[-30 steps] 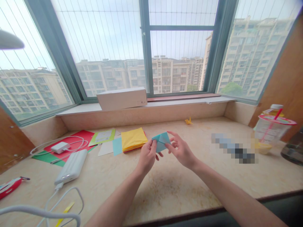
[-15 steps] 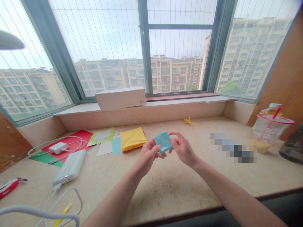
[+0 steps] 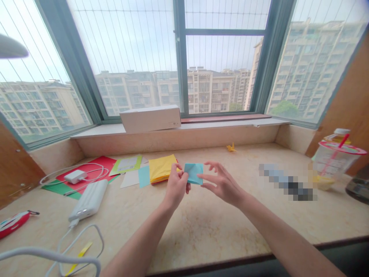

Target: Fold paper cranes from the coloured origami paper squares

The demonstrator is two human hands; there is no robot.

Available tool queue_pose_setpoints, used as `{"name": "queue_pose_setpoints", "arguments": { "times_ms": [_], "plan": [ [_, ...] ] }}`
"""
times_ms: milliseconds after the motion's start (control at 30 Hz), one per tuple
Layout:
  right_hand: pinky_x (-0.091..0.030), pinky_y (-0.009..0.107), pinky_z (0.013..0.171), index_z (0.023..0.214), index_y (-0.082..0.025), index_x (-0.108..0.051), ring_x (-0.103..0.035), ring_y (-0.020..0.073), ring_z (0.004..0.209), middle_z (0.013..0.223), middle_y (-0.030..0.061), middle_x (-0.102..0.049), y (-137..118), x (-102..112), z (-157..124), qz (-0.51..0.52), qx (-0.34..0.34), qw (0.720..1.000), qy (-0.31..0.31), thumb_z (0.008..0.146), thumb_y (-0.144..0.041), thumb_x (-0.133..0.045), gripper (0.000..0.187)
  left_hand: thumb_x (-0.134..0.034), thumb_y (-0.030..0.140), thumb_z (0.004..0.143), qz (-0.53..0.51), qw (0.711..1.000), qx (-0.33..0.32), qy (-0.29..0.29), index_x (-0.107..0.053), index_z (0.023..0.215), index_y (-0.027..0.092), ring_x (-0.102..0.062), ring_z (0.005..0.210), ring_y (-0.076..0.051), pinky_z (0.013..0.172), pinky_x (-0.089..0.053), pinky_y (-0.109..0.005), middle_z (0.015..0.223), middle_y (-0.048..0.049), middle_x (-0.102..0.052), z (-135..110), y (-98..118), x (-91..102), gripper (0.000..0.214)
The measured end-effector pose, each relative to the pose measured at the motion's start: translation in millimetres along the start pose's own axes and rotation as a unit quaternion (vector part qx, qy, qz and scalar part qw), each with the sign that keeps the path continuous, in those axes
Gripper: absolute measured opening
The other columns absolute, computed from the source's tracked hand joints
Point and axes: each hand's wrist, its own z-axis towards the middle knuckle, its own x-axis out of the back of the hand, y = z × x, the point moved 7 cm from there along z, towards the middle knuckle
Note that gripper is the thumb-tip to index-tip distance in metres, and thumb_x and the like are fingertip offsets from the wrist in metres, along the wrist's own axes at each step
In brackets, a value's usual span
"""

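A small folded square of light blue paper (image 3: 194, 173) is held above the counter, pinched at its left edge by my left hand (image 3: 177, 184). My right hand (image 3: 223, 183) is at the paper's right side, fingers spread, with a fingertip at or close to the right edge; whether it touches I cannot tell. Behind my left hand lies a stack of yellow paper (image 3: 162, 169), with a light blue sheet (image 3: 144, 177) sticking out at its left. A folded yellow paper crane (image 3: 231, 147) stands farther back on the counter.
To the left are red paper (image 3: 106, 165), a white charger (image 3: 75, 176), a white power bank (image 3: 89, 200), loose cables and a red-and-white tool (image 3: 15, 225). A plastic cup with a straw (image 3: 336, 161) stands at the right, near a blurred-out object (image 3: 288, 182). A white box (image 3: 150, 118) rests on the sill.
My right hand has let go its pinch and spread its fingers. The blue paper has turned squarer to me, still in my left hand. The whole view has shifted slightly.
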Motion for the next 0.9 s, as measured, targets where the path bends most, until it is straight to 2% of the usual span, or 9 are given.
{"name": "queue_pose_setpoints", "arguments": {
  "times_ms": [67, 133, 233, 333, 433, 533, 667, 800, 900],
  "plan": [
    [-0.043, 0.045, 0.095, 0.112, -0.032, -0.070, -0.052, 0.0267, 0.117, 0.140, 0.0108, -0.047, -9.8, 3.9, 0.8, -0.045, 0.046, 0.998, 0.004, 0.089, -0.027, -0.064, 0.024, -0.047, 0.017, 0.076, 0.017, 1.000, 0.013, -0.007, -0.031, 0.088, 0.025, -0.039, 0.030, -0.008, 0.029, -0.029, -0.015, 0.048, 0.0142, -0.045, -0.4, -2.0, -0.6, 0.022],
    [-0.038, 0.046, 0.099, 0.108, -0.032, -0.071, -0.050, 0.0267, 0.123, 0.139, 0.0091, -0.051, -19.1, 5.0, 1.6, -0.066, 0.081, 0.994, 0.001, 0.092, -0.024, -0.061, 0.021, -0.047, 0.017, 0.076, 0.032, 0.999, 0.017, -0.015, -0.033, 0.085, 0.025, -0.041, 0.031, -0.008, 0.029, -0.030, -0.015, 0.049, 0.0133, -0.045, -1.3, -2.8, -2.3, 0.019],
    [-0.032, 0.045, 0.101, 0.103, -0.027, -0.071, -0.059, 0.0214, 0.110, 0.115, 0.0059, -0.069, -25.8, 2.9, 3.2, -0.045, 0.088, 0.995, 0.001, 0.095, -0.019, -0.057, 0.018, -0.050, 0.024, 0.080, 0.053, 0.998, 0.006, -0.026, -0.038, 0.084, 0.023, -0.045, 0.033, -0.007, 0.031, -0.034, -0.016, 0.054, 0.0103, -0.050, -2.9, -1.1, -5.3, 0.013],
    [-0.034, 0.041, 0.094, 0.091, -0.023, -0.071, -0.065, 0.0185, 0.090, 0.091, 0.0024, -0.074, -19.7, 0.8, 4.8, 0.016, 0.026, 0.999, 0.025, 0.093, -0.022, -0.061, 0.010, -0.056, 0.035, 0.084, 0.062, 0.997, -0.011, -0.043, -0.045, 0.090, 0.020, -0.053, 0.041, -0.009, 0.037, -0.042, -0.018, 0.062, 0.0061, -0.056, -4.9, 2.8, -9.4, 0.019],
    [-0.039, 0.036, 0.084, 0.079, -0.022, -0.070, -0.065, 0.0167, 0.077, 0.082, 0.0011, -0.073, -7.3, -2.9, 4.3, 0.099, -0.054, 0.993, 0.046, 0.089, -0.027, -0.066, 0.012, -0.062, 0.040, 0.084, 0.078, 0.994, -0.026, -0.070, -0.049, 0.101, 0.018, -0.058, 0.049, -0.011, 0.046, -0.049, -0.021, 0.064, 0.0034, -0.060, -6.9, 6.4, -14.2, 0.031],
    [-0.044, 0.032, 0.076, 0.082, -0.021, -0.070, -0.064, 0.0163, 0.072, 0.079, 0.0017, -0.071, 1.3, -6.3, 3.4, 0.161, -0.099, 0.981, 0.046, 0.090, -0.028, -0.063, 0.012, -0.064, 0.040, 0.084, 0.081, 0.992, -0.038, -0.088, -0.051, 0.111, 0.016, -0.060, 0.058, -0.012, 0.055, -0.053, -0.024, 0.069, 0.0013, -0.062, -8.1, 8.7, -17.0, 0.038],
    [-0.047, 0.031, 0.078, 0.096, -0.022, -0.071, -0.065, 0.0174, 0.081, 0.089, 0.0041, -0.072, 1.5, -6.5, 4.1, 0.188, -0.089, 0.978, 0.032, 0.094, -0.024, -0.057, 0.015, -0.061, 0.041, 0.086, 0.081, 0.991, -0.039, -0.095, -0.050, 0.123, 0.015, -0.061, 0.063, -0.013, 0.056, -0.055, -0.025, 0.073, -0.0001, -0.061, -8.7, 7.7, -18.2, 0.046],
    [-0.046, 0.030, 0.072, 0.083, -0.022, -0.073, -0.062, 0.0161, 0.071, 0.078, 0.0027, -0.071, 6.2, -7.0, 3.0, 0.194, -0.119, 0.973, 0.035, 0.091, -0.031, -0.062, 0.017, -0.062, 0.042, 0.085, 0.079, 0.991, -0.032, -0.100, -0.047, 0.129, 0.016, -0.061, 0.066, -0.014, 0.055, -0.055, -0.025, 0.077, -0.0008, -0.060, -9.4, 3.9, -19.9, 0.053],
    [-0.043, 0.027, 0.061, 0.074, -0.020, -0.072, -0.056, 0.0144, 0.061, 0.067, 0.0012, -0.068, 19.3, -11.9, -0.8, 0.225, -0.207, 0.951, 0.045, 0.086, -0.039, -0.066, 0.024, -0.062, 0.043, 0.084, 0.061, 0.992, -0.028, -0.107, -0.045, 0.130, 0.018, -0.062, 0.071, -0.015, 0.054, -0.056, -0.025, 0.081, -0.0017, -0.059, -9.2, 1.1, -21.1, 0.055]
  ]
}}
